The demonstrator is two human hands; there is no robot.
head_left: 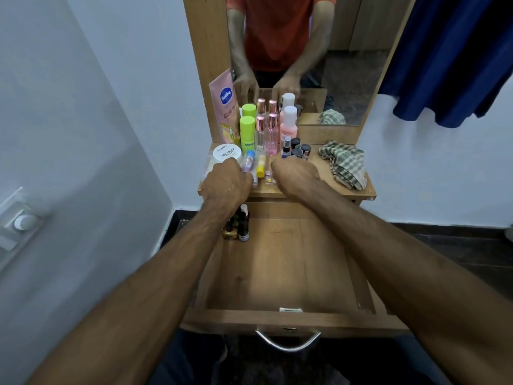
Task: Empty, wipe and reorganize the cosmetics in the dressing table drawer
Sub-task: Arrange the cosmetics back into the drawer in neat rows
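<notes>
left hand (226, 180) curled on small tubes (249, 162) on desk (347, 191) | right hand (295, 176) fingers hidden, grip unclear | drawer (280, 262) open, little bottles (238, 225) in far-left corner | cloth (345, 163) on desk right

Bottles (266, 132) on tabletop (313, 187) left; cloth (345, 165) right; small bottles (237, 226) in drawer (283, 273) back-left corner.

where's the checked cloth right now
In the head view the checked cloth lies crumpled on the right end of the tabletop, right of the nail polish bottles, below the mirror.
</notes>
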